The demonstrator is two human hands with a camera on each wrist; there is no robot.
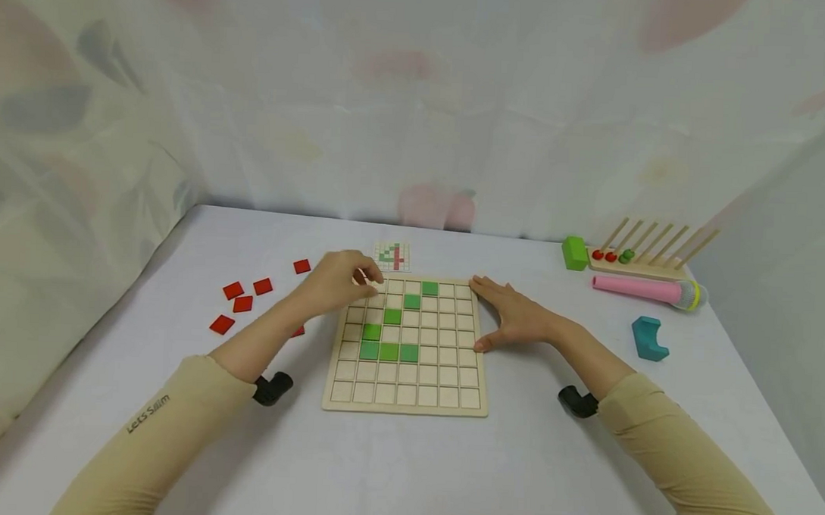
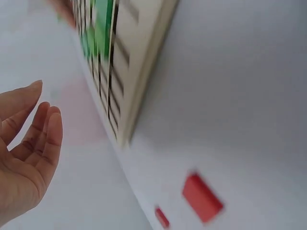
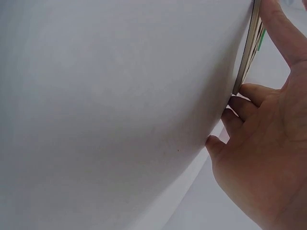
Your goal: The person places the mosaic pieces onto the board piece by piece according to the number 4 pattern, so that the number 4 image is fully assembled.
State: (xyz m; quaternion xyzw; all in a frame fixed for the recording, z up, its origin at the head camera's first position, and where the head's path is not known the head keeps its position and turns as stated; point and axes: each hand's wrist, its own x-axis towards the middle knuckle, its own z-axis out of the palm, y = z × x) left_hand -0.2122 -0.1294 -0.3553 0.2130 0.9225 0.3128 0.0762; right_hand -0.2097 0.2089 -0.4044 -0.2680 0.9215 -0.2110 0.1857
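A wooden grid board (image 1: 405,406) lies mid-table, with several green square tiles (image 1: 393,316) set in its cells. My left hand (image 1: 336,281) hovers over the board's far left corner. Its loosely bent fingers (image 2: 53,132) stand apart from the thumb in the left wrist view, and nothing is between them. My right hand (image 1: 520,314) rests against the board's right edge with thumb and fingers spread. In the right wrist view, its thumb and fingertips are right at the board's side (image 3: 247,52). Loose red tiles (image 1: 243,304) lie left of the board; one is partly hidden behind my left forearm.
A small pattern card (image 1: 392,257) with coloured squares lies just beyond the board. At the right are a green block (image 1: 575,253), a peg stand with beads (image 1: 647,267), a pink toy microphone (image 1: 646,290) and a teal curved block (image 1: 648,339). White curtains surround the table.
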